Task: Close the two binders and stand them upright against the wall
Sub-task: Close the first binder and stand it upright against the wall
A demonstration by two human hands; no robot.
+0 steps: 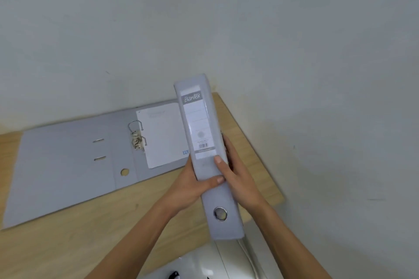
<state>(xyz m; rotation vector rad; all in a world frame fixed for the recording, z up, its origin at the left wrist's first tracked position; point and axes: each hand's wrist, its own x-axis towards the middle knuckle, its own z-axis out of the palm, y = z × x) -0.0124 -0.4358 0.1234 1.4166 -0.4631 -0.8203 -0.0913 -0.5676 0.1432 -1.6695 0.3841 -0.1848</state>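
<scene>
A closed grey lever-arch binder [205,120] is held in the air over the right end of the wooden table [79,240], spine toward me, its labelled end pointing at the wall. My left hand [192,188] grips its left side with the thumb across the spine. On its right side, my right hand [238,172] clasps it, thumb on the spine too. A second grey binder [68,165] lies open and flat on the table at the left, its metal ring mechanism [137,136] up and a white sheet [163,136] on its right half.
The pale wall [204,29] rises directly behind the table. The table's right edge [260,154] runs beside the held binder. A white glossy object [215,260] sits below the table's near edge, by my arms.
</scene>
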